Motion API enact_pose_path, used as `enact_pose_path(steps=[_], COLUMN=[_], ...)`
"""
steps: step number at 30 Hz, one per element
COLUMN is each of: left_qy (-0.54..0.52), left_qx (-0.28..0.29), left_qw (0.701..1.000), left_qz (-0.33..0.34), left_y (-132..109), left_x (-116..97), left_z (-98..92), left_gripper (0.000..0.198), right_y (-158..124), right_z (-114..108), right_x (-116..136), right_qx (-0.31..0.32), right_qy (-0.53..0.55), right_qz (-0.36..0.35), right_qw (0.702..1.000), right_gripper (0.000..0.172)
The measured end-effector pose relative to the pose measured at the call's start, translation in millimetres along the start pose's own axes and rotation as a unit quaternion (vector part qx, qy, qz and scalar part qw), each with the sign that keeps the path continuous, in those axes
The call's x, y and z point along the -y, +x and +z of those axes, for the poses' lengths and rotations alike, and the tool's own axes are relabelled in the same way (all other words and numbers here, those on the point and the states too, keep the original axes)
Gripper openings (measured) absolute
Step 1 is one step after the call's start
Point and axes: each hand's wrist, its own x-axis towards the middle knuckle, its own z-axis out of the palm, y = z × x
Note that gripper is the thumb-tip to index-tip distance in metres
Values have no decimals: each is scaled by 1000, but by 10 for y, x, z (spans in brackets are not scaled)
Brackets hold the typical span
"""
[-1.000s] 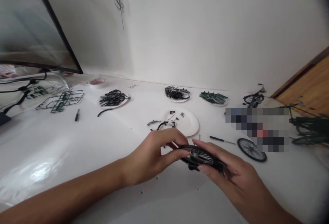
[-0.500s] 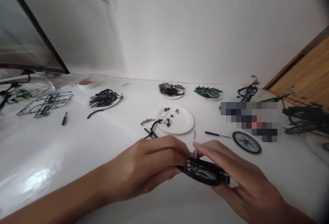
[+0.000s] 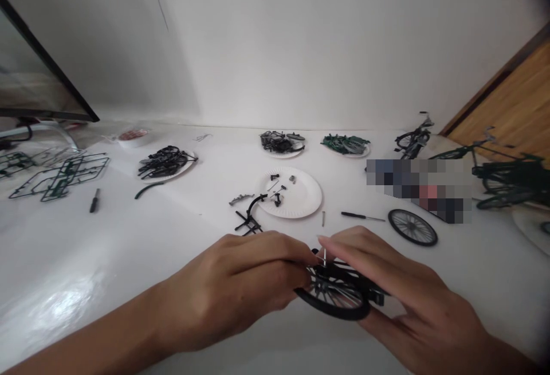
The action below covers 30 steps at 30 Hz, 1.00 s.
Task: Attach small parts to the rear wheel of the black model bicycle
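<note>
Head view, the only one.

Item: small model bicycle wheel [image 3: 332,305], black tyre, grey spokes, with dark frame parts attached. Location: raised above the near part of the white worktop [image 3: 201,254], between both hands, tilted.

Left hand [image 3: 244,286]: fingers pressed together, pinching the wheel's left edge; fingertips partly hidden.

Right hand [image 3: 408,300]: clasping the assembly's right side, index finger reaching across the top, beside a slim upright silver pin [image 3: 325,257].

Handling, as judged: light; frame parts stiff, probably plastic. Spokes thin and likely to bend or snap under pressure. Tyre smooth, perhaps a little slippery. Best hold: tyre rim or the thicker frame parts, fingers clear of the spokes. Pin small, easily dropped.

Adjacent: white paper plate [image 3: 309,191] with small parts; screwdriver [image 3: 354,215], black handle; spare wheel [image 3: 412,227], lying flat.

Marks: no brand, label or lettering legible on wheel, plate or screwdriver. Pixelated patch [image 3: 419,190], right: contents unreadable. Screen [image 3: 32,71], left: no readable text.
</note>
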Motion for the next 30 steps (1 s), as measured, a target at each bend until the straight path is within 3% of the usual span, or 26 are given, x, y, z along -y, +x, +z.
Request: enact_pose_path(steps=[9, 15, 20, 30], left_qy=[31, 18, -27, -32], left_qx=[4, 11, -34, -36], left_qw=[999, 999, 998, 995], left_qz=[-4, -30, -45, -83], left_y=[21, 1, 11, -4], left_x=[2, -9, -12, -17], left_z=[29, 38, 116, 147], left_gripper=[13, 14, 20, 5], right_y=[14, 34, 47, 37], right_z=[33, 37, 59, 92], right_x=[28, 56, 85, 112], right_qx=[-29, -40, -52, -51], right_qy=[15, 35, 47, 40], right_qz=[16, 41, 53, 50], right_qw=[999, 998, 996, 997], right_gripper=[70, 64, 60, 61])
